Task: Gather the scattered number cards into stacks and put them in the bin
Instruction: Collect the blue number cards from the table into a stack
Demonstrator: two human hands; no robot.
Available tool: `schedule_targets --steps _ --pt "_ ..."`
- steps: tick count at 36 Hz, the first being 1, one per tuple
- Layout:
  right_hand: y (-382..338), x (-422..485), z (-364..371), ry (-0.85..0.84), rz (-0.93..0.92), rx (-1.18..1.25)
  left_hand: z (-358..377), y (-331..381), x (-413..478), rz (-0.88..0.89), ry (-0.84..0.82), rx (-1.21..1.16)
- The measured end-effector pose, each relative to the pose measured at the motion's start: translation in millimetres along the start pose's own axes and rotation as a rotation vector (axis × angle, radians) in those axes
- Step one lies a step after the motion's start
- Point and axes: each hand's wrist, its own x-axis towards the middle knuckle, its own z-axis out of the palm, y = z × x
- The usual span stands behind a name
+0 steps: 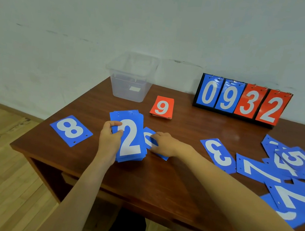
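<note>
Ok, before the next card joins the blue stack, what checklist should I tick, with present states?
1. Left hand grips the blue stack: ok.
2. Right hand has a firm hold on the neighbouring card: cannot tell.
3. Stack edges squared: not ok, top end fanned.
4. Bin open-topped and in view: ok.
5. All blue cards gathered: not ok; the 8 card and the right-hand pile lie loose.

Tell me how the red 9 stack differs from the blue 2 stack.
The red stack lies untouched and squared; the blue stack is fanned, gripped by the left hand. The red stack sits nearer the bin than the blue stack. Both show a white digit.
</note>
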Motion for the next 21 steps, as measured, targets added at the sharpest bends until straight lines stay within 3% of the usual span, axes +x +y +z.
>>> schedule_targets --steps 4,8,15,21 --pt "0 8 -9 -0.081 -0.102 -0.080 -1 -2 3 -0.011 0.022 0.002" --pt "14 14 -19 0.011 -0.173 -0.098 -3 -3 6 -0.028 0.033 0.013" --pt "0 21 -10 0.133 -0.020 0.202 0 -2 8 -0.039 0.042 0.016" --pt "-21 32 8 0.079 0.064 0.138 -3 -1 6 -0.027 0.048 -0.004"
